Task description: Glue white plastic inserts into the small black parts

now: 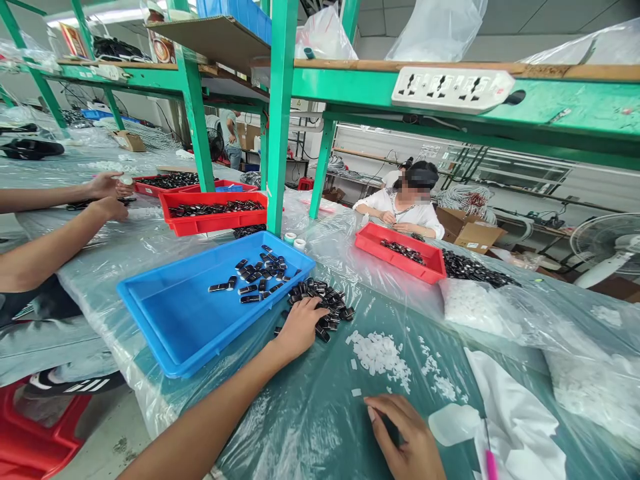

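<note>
My left hand [301, 325] reaches over a heap of small black pieces with shiny silvery edges [336, 308]. Its fingers are apart and rest on the heap; their tips are partly hidden among the pieces. Near the bottom, my right hand [407, 437] hovers low over the green table, thumb and index tips brought close together. Whether anything is between them I cannot make out. A single white chip [356, 393] lies just beyond these fingertips. Farther out is a spread of small white chips [380, 357]. Left of the heap, a blue tray [170, 320] holds more black pieces.
Red trays [215, 223] of black pieces stand behind, another red tray [430, 270] farther right. A white cloth [515, 413], a pink-handled tool [491, 463] and bags of white pieces [480, 310] lie right. A green post [281, 133] rises behind the blue tray. Co-workers sit left and opposite.
</note>
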